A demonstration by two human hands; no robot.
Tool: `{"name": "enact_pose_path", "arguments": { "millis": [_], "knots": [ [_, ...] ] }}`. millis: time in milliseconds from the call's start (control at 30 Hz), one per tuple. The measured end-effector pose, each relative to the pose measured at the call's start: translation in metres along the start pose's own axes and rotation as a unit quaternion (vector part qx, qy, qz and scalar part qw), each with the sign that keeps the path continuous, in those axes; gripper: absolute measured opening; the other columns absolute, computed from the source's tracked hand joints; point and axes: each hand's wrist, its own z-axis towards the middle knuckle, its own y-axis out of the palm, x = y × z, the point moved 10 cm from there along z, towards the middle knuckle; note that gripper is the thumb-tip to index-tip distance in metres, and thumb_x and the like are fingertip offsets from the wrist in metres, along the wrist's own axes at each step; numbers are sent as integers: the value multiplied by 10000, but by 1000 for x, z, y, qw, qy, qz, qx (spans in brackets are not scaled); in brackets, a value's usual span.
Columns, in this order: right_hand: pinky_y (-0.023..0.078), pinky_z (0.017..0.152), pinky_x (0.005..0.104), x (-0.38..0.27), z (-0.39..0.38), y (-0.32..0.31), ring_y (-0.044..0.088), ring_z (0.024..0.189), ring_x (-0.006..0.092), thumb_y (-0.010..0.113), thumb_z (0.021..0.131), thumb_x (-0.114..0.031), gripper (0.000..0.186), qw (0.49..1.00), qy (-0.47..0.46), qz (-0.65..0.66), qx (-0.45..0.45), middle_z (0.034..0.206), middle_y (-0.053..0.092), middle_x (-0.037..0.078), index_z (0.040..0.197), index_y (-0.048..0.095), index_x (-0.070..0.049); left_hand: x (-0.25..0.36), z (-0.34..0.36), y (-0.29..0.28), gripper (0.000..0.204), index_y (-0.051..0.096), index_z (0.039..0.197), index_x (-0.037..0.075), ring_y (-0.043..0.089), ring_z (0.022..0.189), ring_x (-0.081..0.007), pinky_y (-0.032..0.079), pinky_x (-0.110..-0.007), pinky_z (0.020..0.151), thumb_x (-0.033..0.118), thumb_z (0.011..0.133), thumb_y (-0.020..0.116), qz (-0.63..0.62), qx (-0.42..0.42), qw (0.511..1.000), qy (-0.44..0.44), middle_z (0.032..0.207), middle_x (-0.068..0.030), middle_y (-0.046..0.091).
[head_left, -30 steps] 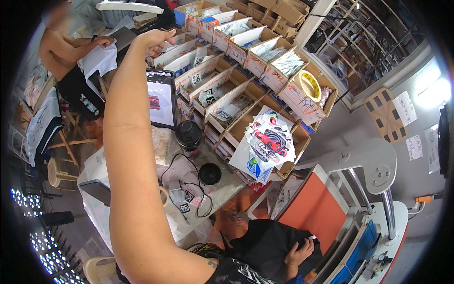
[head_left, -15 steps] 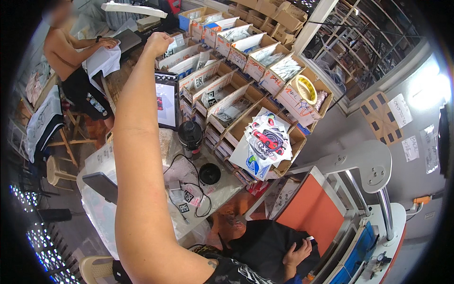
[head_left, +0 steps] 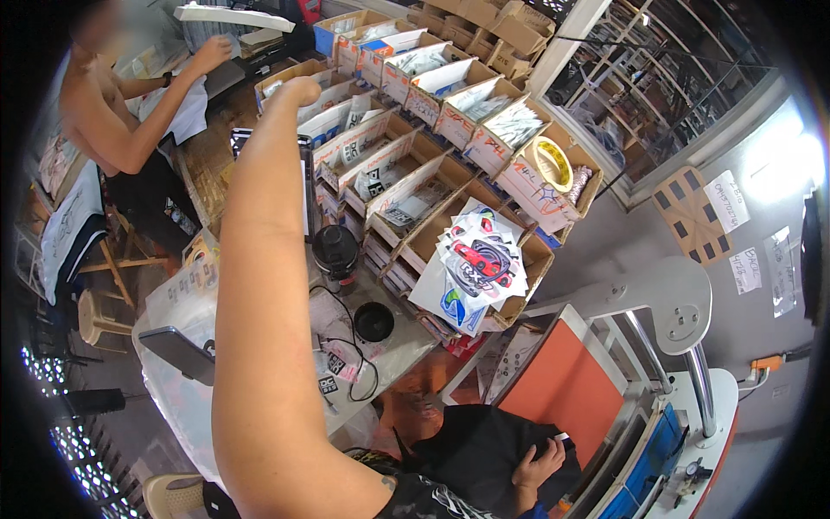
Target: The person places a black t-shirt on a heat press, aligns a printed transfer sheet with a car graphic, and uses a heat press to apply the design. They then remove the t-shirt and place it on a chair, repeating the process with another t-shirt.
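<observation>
My left arm stretches far across the table, and my left hand (head_left: pixel 303 91) is over the far row of open cardboard compartments (head_left: pixel 353 115). Its fingers are turned away and hidden, so what they touch does not show. Low on the right, my right hand (head_left: pixel 540 467) lies with its fingers stretched out on a black cloth garment (head_left: pixel 484 437). That garment is draped beside the orange pad (head_left: pixel 566 389) of a heat press. Several compartments near my left arm hold small printed transfers in clear film.
Printed stickers (head_left: pixel 480 264) are piled on the nearest boxes, and a tape roll (head_left: pixel 553 164) sits behind. A black tumbler (head_left: pixel 335 251), black cup (head_left: pixel 373 321), cable and phone (head_left: pixel 177 353) stand on the table. The press arm (head_left: pixel 657 298) rises at right. Another person (head_left: pixel 117 130) works at far left.
My left hand has dipped lower among the far boxes, its fingers now out of sight. My right hand stays on the black garment. The other person has raised an arm.
</observation>
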Motion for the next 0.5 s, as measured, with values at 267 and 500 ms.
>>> {"name": "enact_pose_path", "arguments": {
  "millis": [267,500],
  "knots": [
    [341,1107,551,-2,-5,-12,462,1319,435,614,961,-343,468,1000,22,-2,-3,1402,527,220,1276,573,1,50,-85,-88,408,763,1148,-29,673,1214,-411,530,-472,1008,172,914,496,-176,-5,981,-75,1282,-273,686],
    [346,1107,539,4,-11,-14,459,1334,426,621,957,-369,494,1000,20,-16,-4,1412,530,218,1292,577,-8,25,-136,-153,278,764,1113,41,694,1196,-353,562,-457,972,138,876,655,-265,121,941,-174,1231,-174,737]
  ]
}}
